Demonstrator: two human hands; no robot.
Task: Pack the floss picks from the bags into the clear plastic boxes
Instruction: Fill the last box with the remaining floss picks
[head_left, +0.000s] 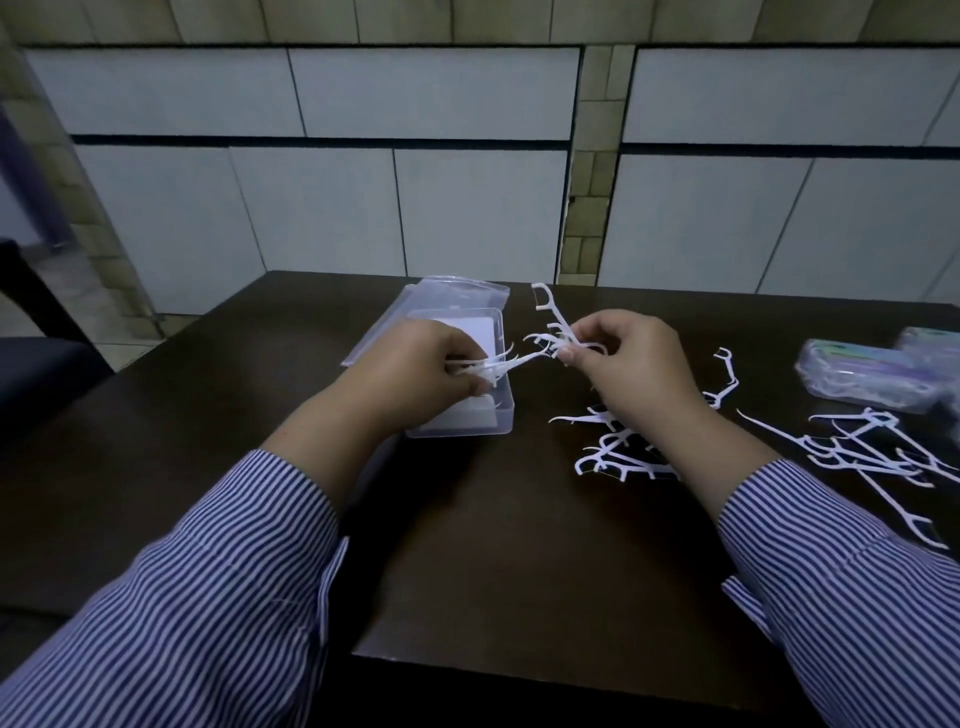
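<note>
Over the clear plastic box (500, 415) the left hand (415, 364) grips a bundle of floss picks (493, 366), the right hand (631, 364) pinches perhaps 3 more (558, 325), others lying loose (618, 452) on the dark table (493, 545).

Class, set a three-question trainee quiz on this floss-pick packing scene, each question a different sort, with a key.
1. True or false: the left hand holds picks over the clear box.
2. Loose picks on the table lie mostly: A) left of the box, B) under and right of the right hand, C) inside the bag.
3. Fill in: the sleeves are ____.

Key: 1 true; 2 B; 3 striped.
</note>
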